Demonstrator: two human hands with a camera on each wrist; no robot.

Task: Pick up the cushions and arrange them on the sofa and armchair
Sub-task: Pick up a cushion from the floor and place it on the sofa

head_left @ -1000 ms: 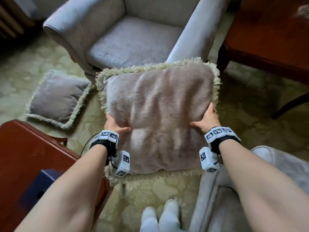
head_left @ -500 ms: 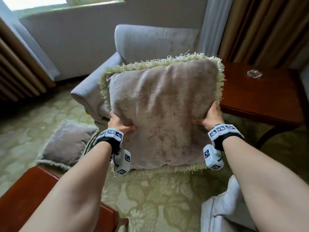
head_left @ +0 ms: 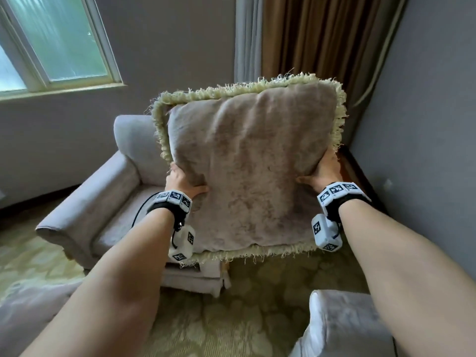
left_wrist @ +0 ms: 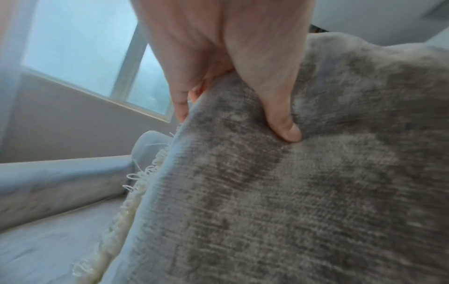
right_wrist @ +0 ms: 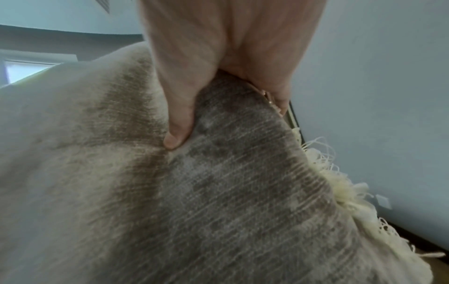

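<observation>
Head view shows the cushion held upright in the air before the armchair, left hand and right hand each clamping a side edge, thumbs sunk into soft, seemingly light plush, a hold that suits it.

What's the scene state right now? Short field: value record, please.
held item: fringed cushion, upright, in the air in front of the armchair
left hand: grips the cushion's left edge, thumb on the front
right hand: grips the right edge, thumb on the front
armchair seat: visible part bare, rest hidden by the cushion
background: window, brown curtain, patterned carpet
</observation>
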